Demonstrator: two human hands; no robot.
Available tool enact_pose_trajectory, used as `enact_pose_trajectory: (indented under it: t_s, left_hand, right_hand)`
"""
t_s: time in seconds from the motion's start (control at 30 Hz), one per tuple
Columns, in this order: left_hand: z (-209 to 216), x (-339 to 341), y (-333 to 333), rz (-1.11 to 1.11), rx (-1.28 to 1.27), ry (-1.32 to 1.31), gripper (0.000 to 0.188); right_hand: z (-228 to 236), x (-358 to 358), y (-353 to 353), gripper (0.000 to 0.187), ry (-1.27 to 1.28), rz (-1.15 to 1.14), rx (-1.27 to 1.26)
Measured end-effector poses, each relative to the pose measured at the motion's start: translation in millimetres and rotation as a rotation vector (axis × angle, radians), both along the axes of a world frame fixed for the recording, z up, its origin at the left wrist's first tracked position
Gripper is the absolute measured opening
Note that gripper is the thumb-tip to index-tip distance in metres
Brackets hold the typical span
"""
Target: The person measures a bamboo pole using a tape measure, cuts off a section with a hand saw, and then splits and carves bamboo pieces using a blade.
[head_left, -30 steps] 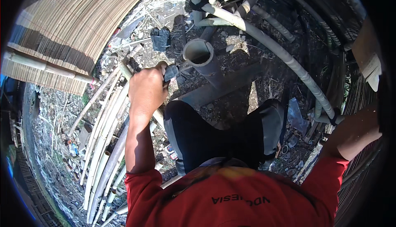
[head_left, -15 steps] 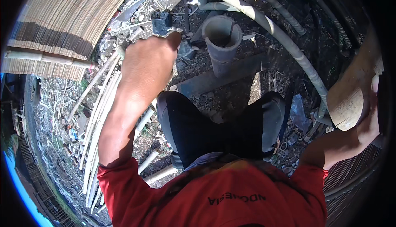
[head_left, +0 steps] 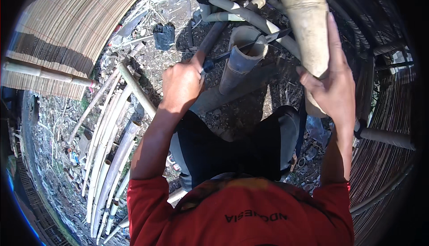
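My left hand (head_left: 181, 85) is closed at the dark handle end of a knife (head_left: 279, 34). Its blade reaches right, across the mouth of an upright bamboo tube (head_left: 234, 65) standing before my knees. Beside my left thumb a dark brown stick (head_left: 212, 38) slants up and away; whether my fingers grip it too is unclear. A thick, pale bamboo piece (head_left: 308, 27) with a node ring is held by my right hand (head_left: 333, 82), fingers along its right side and thumb at its lower end. Its far end runs out of the picture's top.
Several bamboo poles (head_left: 105, 165) lie on the left, below a slatted bamboo screen (head_left: 67, 27). A bent pole frame (head_left: 250, 20) stands beyond the tube. Chips and litter cover the ground around a black plastic bag (head_left: 164, 36). Another slatted screen (head_left: 375, 179) is at right.
The bamboo piece in my right hand has swung inward from the far right to beside the tube. My left hand has moved right and lower, and the knife now shows across the tube.
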State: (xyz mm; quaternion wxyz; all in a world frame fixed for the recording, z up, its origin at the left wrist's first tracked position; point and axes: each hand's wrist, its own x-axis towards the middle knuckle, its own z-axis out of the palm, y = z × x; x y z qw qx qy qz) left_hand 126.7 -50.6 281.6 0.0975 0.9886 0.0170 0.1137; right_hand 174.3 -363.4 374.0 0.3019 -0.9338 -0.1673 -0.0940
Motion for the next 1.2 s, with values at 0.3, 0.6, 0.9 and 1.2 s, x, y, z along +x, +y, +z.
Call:
enact_pose_trajectory:
  t_s: [0.3, 0.6, 0.9, 1.2]
  left_hand:
    - [-6.5, -1.1, 2.4, -0.026, 0.047, 0.007, 0.045]
    - [-74.3, -20.4, -42.0, 0.127, -0.17, 0.259, 0.026]
    - [-73.3, -38.1, -115.1, 0.317, -1.073, 0.218, 0.046]
    - [-93.2, -55.1, -125.7, -0.126, -1.032, 0.25, 0.053]
  right_hand:
    - [92.6, 18.7, -45.9, 0.08, -0.253, -0.054, 0.469]
    - [-77.1, 45.7, 0.1, 0.113, 0.219, -0.105, -0.171]
    - [-212.1, 0.3, -175.3, 0.121, 0.503, -0.155, -0.492]
    - [-159.5, -5.0, -39.2, 0.061, 0.648, 0.154, 0.533]
